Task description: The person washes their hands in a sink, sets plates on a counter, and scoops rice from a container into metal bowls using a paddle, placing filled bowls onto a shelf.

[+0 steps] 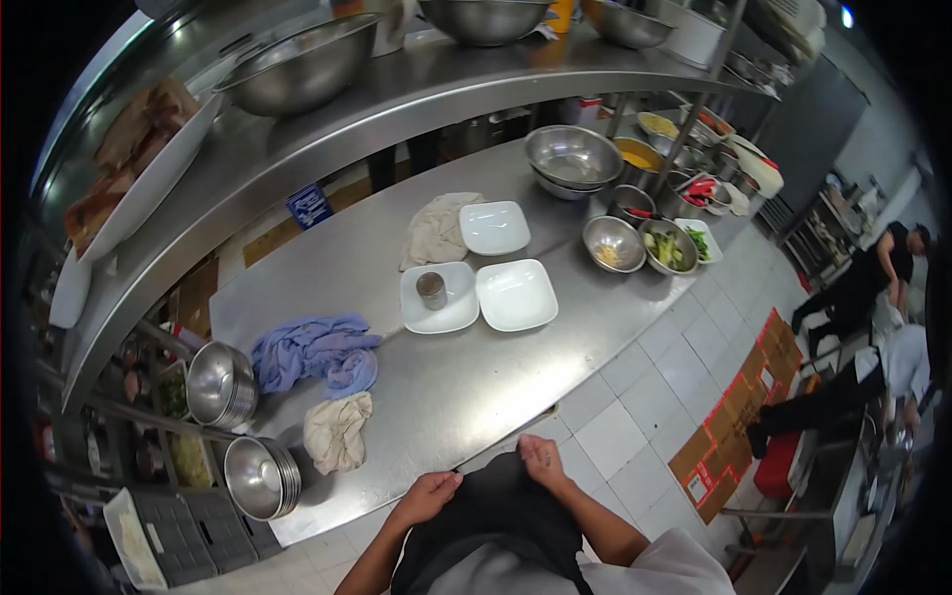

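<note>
My left hand (432,496) is closed on one edge of a black apron (506,501) at the front of my body. My right hand (541,462) grips the apron's other edge, fingers curled in. Both hands are just short of the steel table (476,382). Beyond them on the table are white square dishes, one (517,295) at the right, one (494,228) behind and one (421,307) at the left. A small metal cup (431,288) stands in the left dish. A beige cloth (337,433) and a crumpled blue cloth (317,352) lie to the left.
Stacked steel bowls (260,478) stand at the table's left end. Bowls of food (669,248) and a large steel bowl (573,159) fill the far right. A steel shelf (446,87) overhangs the back. Two people (897,367) work at the right, beside flattened cardboard (739,416).
</note>
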Available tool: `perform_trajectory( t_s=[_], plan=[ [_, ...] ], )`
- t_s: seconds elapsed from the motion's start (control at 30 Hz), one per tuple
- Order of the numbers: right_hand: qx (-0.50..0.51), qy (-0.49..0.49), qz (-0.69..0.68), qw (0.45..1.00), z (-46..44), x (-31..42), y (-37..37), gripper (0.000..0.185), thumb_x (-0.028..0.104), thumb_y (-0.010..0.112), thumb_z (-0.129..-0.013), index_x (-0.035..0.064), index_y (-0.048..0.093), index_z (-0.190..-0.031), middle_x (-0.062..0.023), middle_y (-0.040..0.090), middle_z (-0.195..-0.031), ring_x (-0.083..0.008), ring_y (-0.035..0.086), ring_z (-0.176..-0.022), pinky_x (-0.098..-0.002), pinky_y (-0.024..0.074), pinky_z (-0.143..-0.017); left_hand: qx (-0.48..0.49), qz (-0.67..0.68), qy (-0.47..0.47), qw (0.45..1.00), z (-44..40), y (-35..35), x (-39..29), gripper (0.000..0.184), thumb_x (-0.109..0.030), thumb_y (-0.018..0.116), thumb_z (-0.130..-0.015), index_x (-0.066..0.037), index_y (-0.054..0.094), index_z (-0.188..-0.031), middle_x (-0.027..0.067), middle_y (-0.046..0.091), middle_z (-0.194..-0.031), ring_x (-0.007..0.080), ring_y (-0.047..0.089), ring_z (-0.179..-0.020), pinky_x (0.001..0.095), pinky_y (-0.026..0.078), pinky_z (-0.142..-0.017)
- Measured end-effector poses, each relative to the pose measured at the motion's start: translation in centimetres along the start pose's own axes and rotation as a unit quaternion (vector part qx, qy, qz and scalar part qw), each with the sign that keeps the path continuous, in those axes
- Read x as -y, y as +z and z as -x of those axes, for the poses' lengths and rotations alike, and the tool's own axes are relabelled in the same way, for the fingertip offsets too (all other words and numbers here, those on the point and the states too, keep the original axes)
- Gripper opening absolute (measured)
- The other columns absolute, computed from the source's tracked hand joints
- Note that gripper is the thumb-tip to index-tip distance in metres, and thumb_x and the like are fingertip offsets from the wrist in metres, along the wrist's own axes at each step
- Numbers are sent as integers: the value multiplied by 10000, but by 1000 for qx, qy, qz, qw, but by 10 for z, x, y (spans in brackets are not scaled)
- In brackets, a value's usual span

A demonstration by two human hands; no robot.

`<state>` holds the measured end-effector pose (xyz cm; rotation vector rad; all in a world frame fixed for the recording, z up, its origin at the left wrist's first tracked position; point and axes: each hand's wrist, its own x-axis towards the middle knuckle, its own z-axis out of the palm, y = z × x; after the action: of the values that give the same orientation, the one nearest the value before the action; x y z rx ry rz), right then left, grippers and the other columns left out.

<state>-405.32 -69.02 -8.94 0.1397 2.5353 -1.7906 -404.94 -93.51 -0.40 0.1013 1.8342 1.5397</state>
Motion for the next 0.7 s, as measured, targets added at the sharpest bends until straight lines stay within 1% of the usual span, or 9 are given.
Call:
perform_trajectory(
  t_s=[0.03,0.1,0.13,0.17,0.2,0.3,0.47,0.63,0.7],
  plan=[
    [-33,5,-50,998,1,-9,-7,410,292,405,-905,29,477,-598,2,454,-531,-69,401,-518,-232,327,-492,8,1,0,1000,1,0,0,406,-355,437,-893,-73,426,-602,-52,377,-545,56,343,-521,228,298,-481],
    [-158,6,-58,986,12,-73,-14,349,257,408,-904,16,510,-674,-23,494,-563,-89,431,-503,-236,346,-477,31,-16,6,999,2,-1,2,416,-366,430,-894,-75,420,-597,-54,367,-537,58,343,-510,229,303,-476],
    [-216,97,-94,967,24,-112,-16,312,235,398,-903,-3,518,-742,-47,518,-578,-101,458,-492,-248,377,-464,44,-31,10,998,3,-1,4,426,-377,424,-895,-77,414,-592,-55,358,-529,59,342,-499,229,307,-471],
    [-278,87,-119,949,44,-138,-15,259,180,396,-892,-20,521,-783,-81,554,-622,-129,505,-497,-261,402,-440,47,-33,14,998,5,-1,6,426,-377,424,-895,-77,414,-592,-55,358,-529,59,342,-499,229,307,-471],
    [-255,225,-125,932,72,-154,-21,130,76,450,-816,-22,516,-871,-126,582,-729,-189,550,-554,-274,446,-520,64,-24,22,997,7,0,9,435,-386,413,-896,-78,410,-590,-56,353,-523,60,338,-492,230,307,-465],
    [-315,388,11,866,180,-210,28,254,-9,515,-634,26,539,-885,-117,583,-723,-222,556,-626,-362,447,-448,65,-7,35,997,17,0,14,437,-397,391,-902,-68,442,-619,-30,404,-550,67,379,-510,223,342,-487],
    [-236,452,-20,860,231,-212,80,223,7,510,-645,28,540,-865,-114,583,-722,-220,556,-625,-360,445,-451,84,2,52,995,32,-16,48,395,-323,363,-918,-35,462,-667,3,461,-599,92,437,-564,238,382,-554],
    [-176,405,-44,896,222,-200,92,193,22,505,-656,30,542,-846,-112,584,-721,-218,557,-623,-358,443,-455,113,-56,89,988,44,-16,72,322,-234,366,-900,-25,474,-681,21,467,-598,103,458,-579,246,400,-583],
    [-150,379,-43,912,209,-196,96,182,28,503,-661,31,543,-838,-110,584,-721,-218,557,-622,-357,442,-456,126,-103,104,981,51,-14,76,266,-214,403,-858,-23,511,-709,58,526,-632,150,513,-606,276,419,-600]
  ],
)
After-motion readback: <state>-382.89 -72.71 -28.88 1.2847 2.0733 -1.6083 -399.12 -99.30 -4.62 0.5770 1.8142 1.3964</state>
